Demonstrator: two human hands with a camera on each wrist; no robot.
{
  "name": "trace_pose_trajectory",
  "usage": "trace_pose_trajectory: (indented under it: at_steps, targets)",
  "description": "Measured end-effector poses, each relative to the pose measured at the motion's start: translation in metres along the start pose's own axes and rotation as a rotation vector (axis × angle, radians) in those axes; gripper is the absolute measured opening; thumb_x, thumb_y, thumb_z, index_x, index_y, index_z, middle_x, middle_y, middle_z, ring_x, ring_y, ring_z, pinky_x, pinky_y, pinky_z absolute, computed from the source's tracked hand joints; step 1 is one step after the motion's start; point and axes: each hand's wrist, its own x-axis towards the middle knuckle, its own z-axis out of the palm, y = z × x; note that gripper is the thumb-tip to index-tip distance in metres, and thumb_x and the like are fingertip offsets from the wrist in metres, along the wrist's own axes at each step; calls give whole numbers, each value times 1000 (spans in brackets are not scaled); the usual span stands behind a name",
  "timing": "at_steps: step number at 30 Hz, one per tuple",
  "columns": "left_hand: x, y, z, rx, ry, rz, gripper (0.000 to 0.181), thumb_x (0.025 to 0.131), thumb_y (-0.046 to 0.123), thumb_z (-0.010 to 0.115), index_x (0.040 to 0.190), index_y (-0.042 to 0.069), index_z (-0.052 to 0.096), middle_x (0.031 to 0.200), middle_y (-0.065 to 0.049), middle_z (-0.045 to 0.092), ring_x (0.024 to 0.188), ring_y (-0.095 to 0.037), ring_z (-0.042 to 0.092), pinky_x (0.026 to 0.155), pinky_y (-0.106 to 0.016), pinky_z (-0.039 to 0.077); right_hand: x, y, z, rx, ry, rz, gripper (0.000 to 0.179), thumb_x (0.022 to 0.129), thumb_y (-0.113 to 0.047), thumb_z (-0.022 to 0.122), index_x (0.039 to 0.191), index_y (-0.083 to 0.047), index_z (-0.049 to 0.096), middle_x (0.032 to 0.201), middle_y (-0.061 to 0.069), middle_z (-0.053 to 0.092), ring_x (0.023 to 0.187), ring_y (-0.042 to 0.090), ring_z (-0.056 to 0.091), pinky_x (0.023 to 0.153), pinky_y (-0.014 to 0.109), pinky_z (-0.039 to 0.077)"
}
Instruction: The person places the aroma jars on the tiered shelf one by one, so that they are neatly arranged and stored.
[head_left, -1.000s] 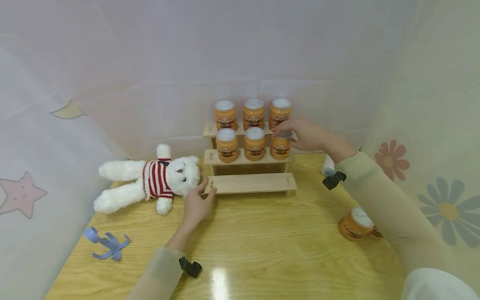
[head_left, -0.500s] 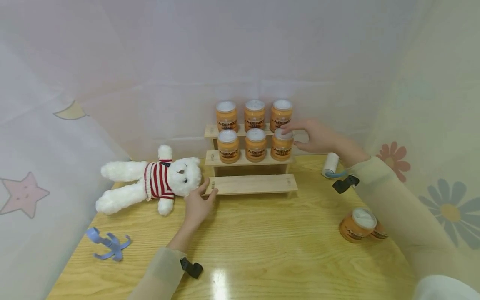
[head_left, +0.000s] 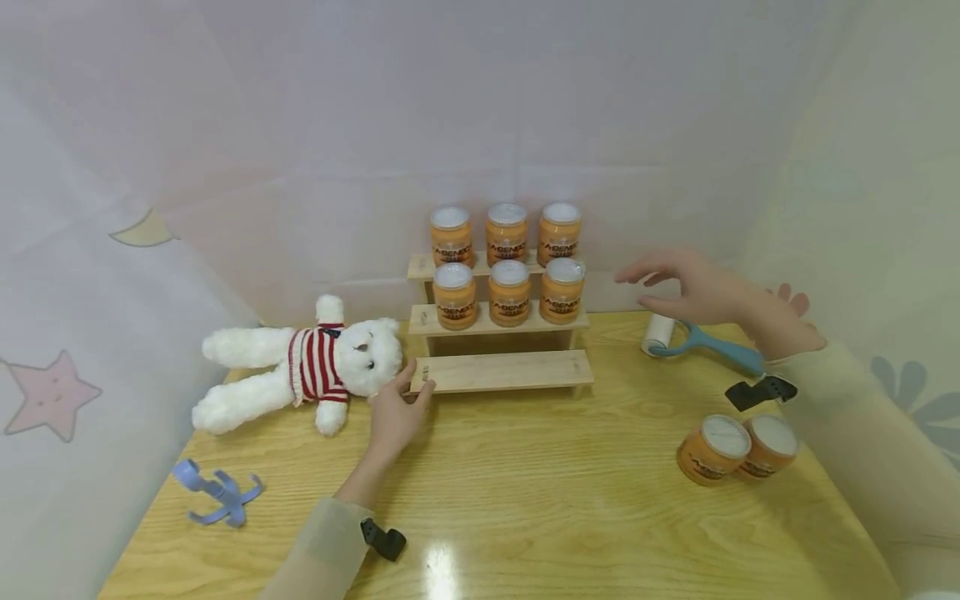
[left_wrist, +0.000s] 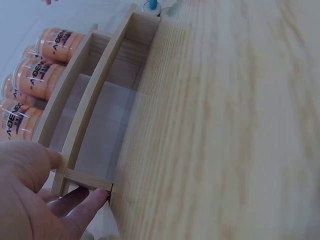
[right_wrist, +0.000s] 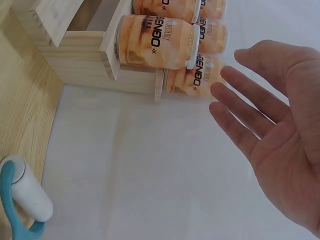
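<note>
A three-tier wooden step shelf (head_left: 502,372) carries orange jars with clear lids, three on its top tier and three on its middle tier. The lowest tier is bare. My left hand (head_left: 395,414) grips the left end of that lowest tier; in the left wrist view the thumb lies at the board's edge and the fingers (left_wrist: 89,209) at its end support. To the right of the shelf, my right hand (head_left: 693,287) is in the air with relaxed fingers, holding nothing. Nearest to it is the right-hand jar (head_left: 562,291) on the middle tier, also seen as a jar (right_wrist: 157,41) in the right wrist view.
Two more orange jars (head_left: 715,450) stand together on the right of the wooden table (head_left: 525,500). Behind them lies a lint roller (head_left: 701,339) with a blue handle. A white teddy bear (head_left: 315,362) and a blue hook stand (head_left: 222,493) are on the left.
My right hand has let go of the right-hand middle-tier jar and drawn away to the right. The jar stays on its tier. My left hand keeps its place on the shelf.
</note>
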Motion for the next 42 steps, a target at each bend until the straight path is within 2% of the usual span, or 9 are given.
trace_pose_trajectory:
  at_steps: [2, 7, 12, 17, 22, 25, 28, 33, 42]
  targets:
    - [0, -1, -1, 1, -3, 5, 64, 104, 30, 71, 160, 10, 48, 161, -14, 52, 117, -34, 75, 91, -42, 65, -11, -1, -4, 0, -13, -1, 41, 95, 4, 74, 133, -12, 73, 130, 6, 75, 116, 19, 70, 94, 38, 63]
    - [1, -4, -7, 4, -28, 39, 67, 101, 29, 76, 159, 6, 49, 162, -16, 51, 116, -37, 75, 94, -43, 64, -37, -4, -14, 10, -32, 67, 43, 95, 0, 77, 132, -22, 73, 127, -5, 74, 115, 1, 67, 92, 24, 61]
    - [2, -3, -13, 36, -90, 47, 76, 99, 32, 79, 162, 7, 45, 164, -17, 48, 121, -38, 73, 98, -45, 64, -62, -7, -16, 6, -39, 103, 48, 92, 3, 80, 132, -22, 73, 128, -4, 74, 113, -3, 67, 91, 18, 60]
    - [4, -1, -16, 81, -137, 58, 77, 99, 36, 78, 163, 9, 43, 163, -19, 49, 124, -38, 72, 103, -50, 61, -93, -7, -11, -74, -43, 159, 45, 92, -7, 83, 130, -30, 74, 128, -9, 75, 109, -7, 67, 88, 22, 55]
    - [4, -1, -17, 103, -156, 69, 78, 100, 38, 76, 164, 9, 41, 162, -21, 49, 126, -39, 70, 104, -53, 60, -119, -5, -2, 8, -54, 150, 46, 90, -5, 85, 130, -23, 73, 129, -14, 72, 103, -4, 72, 81, 19, 62]
    - [4, -2, -18, 99, -156, 74, 78, 101, 38, 75, 165, 9, 40, 163, -22, 48, 128, -40, 69, 105, -53, 59, -130, -2, 7, 21, -41, 126, 50, 84, -6, 90, 129, -22, 74, 127, -20, 71, 102, -5, 72, 78, 15, 61]
    - [3, -2, -19, 92, -147, 65, 74, 103, 38, 72, 164, 9, 41, 162, -23, 49, 126, -40, 70, 104, -51, 60, -141, 1, 15, 38, -33, 109, 55, 80, -5, 92, 129, -21, 74, 127, -22, 70, 107, -7, 70, 78, 14, 60]
    - [2, 0, -18, 100, -126, 54, 70, 105, 37, 69, 163, 8, 43, 159, -22, 53, 122, -39, 73, 101, -49, 62, -155, -2, 27, 134, -51, 156, 55, 82, -6, 92, 130, -21, 72, 129, -25, 68, 113, -10, 65, 81, 19, 62]
    - [4, -2, -17, 82, -130, 53, 69, 105, 36, 70, 162, 8, 44, 160, -22, 51, 121, -40, 73, 98, -48, 63, -171, -8, 41, 194, -109, 227, 47, 88, -14, 88, 132, -18, 71, 131, -15, 70, 117, -10, 64, 85, 21, 63]
